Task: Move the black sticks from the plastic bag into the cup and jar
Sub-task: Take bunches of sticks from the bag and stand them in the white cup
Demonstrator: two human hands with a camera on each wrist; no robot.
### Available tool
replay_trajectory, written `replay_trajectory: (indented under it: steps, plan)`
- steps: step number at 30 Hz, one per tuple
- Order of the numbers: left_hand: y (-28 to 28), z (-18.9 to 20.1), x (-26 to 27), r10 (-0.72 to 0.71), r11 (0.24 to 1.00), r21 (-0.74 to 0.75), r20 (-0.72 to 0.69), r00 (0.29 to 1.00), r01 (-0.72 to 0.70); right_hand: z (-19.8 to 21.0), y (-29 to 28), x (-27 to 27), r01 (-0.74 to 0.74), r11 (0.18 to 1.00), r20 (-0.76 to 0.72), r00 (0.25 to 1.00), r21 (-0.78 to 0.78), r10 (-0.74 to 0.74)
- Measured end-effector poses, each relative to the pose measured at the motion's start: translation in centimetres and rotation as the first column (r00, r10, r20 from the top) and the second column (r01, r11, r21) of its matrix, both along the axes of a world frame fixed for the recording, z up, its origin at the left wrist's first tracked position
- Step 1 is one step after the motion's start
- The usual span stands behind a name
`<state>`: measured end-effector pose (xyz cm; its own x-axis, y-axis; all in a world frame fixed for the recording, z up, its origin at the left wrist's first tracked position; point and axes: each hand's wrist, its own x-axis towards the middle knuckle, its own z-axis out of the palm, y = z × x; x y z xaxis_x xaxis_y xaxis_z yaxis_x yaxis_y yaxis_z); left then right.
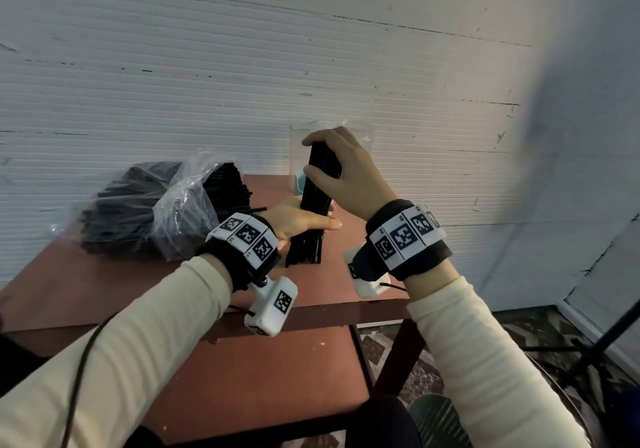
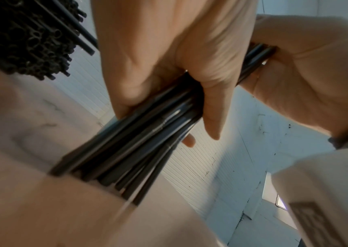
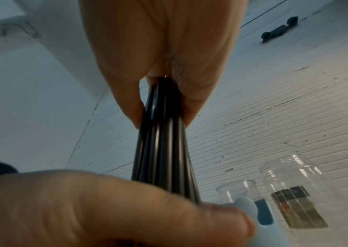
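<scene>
— Black sticks (image 1: 317,188): where do they stand, measured from the plastic bag (image 1: 145,202)?

— A small bundle stands nearly upright just to the right of the bag's mouth, its lower ends splayed on the red-brown worktop (image 1: 349,271). Both hands are on it. The rest of the sticks lie inside the bag, which rests on its side on the worktop, its open end toward the bundle.

— How is the left hand (image 1: 298,221) set?

— Low on the bundle, nearest the bag. The palm faces the sticks, the thumb points right along the front, and the wrist view shows the fingers (image 2: 164,55) curled round the bundle's middle.

— And the right hand (image 1: 341,174)?

— Higher, on the far side from the bag. It comes in from the right with the wrist bent; the forefinger lies over the top ends, and the thumb and the other fingers pinch the upper part. Its own wrist camera shows the sticks squeezed between fingers (image 3: 194,93) and thumb.

— The cup and jar?

— Beyond the bundle, further right of the bag, against the white wall: a clear cup (image 3: 238,187) with a blue part, and a clear jar (image 3: 291,175) with a label just beside it.
</scene>
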<state>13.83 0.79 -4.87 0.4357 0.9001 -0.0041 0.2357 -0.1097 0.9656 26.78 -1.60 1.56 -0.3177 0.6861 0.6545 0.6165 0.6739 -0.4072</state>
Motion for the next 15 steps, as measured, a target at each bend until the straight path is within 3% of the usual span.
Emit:
replay_trajectory:
  steps: [4,8,11,13,15]
  plan:
    - [-0.2,0.3,0.1,-0.025,0.999,0.042,-0.141,0.990,0.031,0.0,-0.5,0.0,-0.030,1.000,-0.094,0.995,-0.007,0.029]
    - [-0.6,1.1,0.0,-0.028,0.996,0.082,-0.076,0.997,0.034,0.8,-1.1,1.2,-0.047,0.984,-0.313,0.950,-0.172,-0.009]
    - [-1.4,2.3,-0.3,-0.131,0.982,0.118,-0.114,0.985,0.144,1.0,-1.3,2.7,-0.040,0.945,-0.201,0.979,-0.323,-0.027]
    - [-2.1,3.0,-0.2,-0.238,0.959,0.109,-0.187,0.953,0.260,0.6,-1.5,3.2,-0.100,0.919,-0.108,0.992,-0.381,0.064]
    - [-2.9,3.2,0.0,-0.322,0.936,0.086,-0.183,0.929,0.341,0.0,-1.8,3.3,-0.211,0.876,-0.124,0.977,-0.434,0.174]
